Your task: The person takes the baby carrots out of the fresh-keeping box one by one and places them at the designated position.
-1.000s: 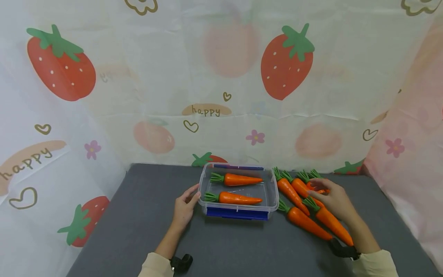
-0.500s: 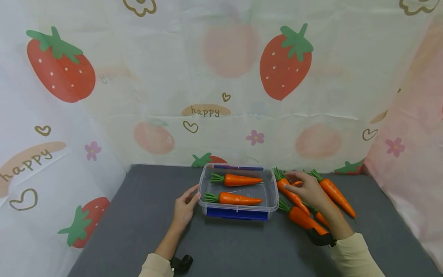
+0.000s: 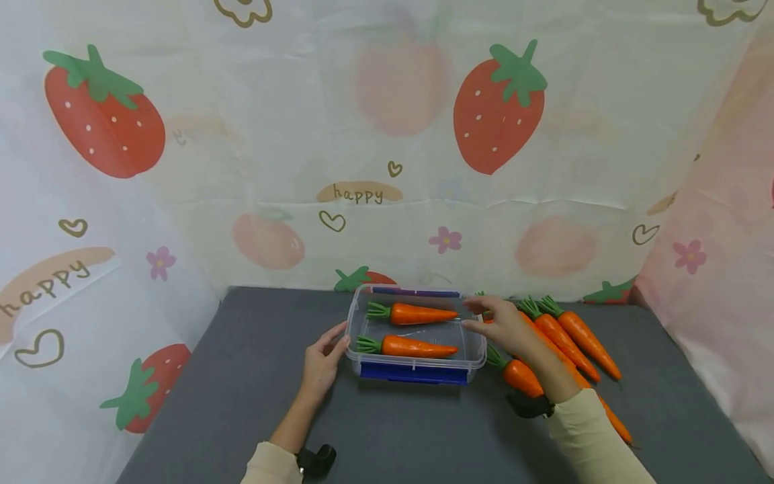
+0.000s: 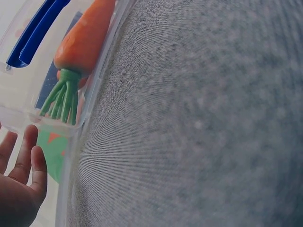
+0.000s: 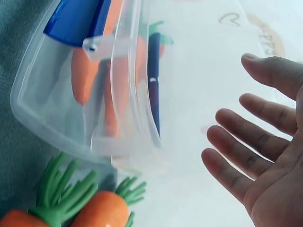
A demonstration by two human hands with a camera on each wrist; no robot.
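A clear plastic container [image 3: 375, 358] with blue clips sits near the back of the table. Inside lie two carrots, a rear carrot [image 3: 423, 314] and a front carrot [image 3: 418, 347], with green tops pointing left. My left hand [image 3: 323, 366] rests against the container's left end, its fingers fairly straight in the left wrist view. Over the right rim hovers my right hand [image 3: 504, 327]; the right wrist view shows its fingers [image 5: 251, 135] spread, holding nothing. More carrots lie right of the container, among them an outer carrot [image 3: 589, 343] and a near carrot [image 3: 522, 378], some partly hidden by my right arm.
The dark grey table [image 3: 242, 383] runs up to a printed cloth backdrop [image 3: 290, 154], with cloth also on both sides. A black wrist device [image 3: 317, 460] sits on my left wrist, and another black wrist device [image 3: 529, 405] on my right.
My right hand has moved left from above the loose carrots to the container's right rim, uncovering carrots at the back right. One front carrot's tip shows slightly nearer me. My left hand stays put.
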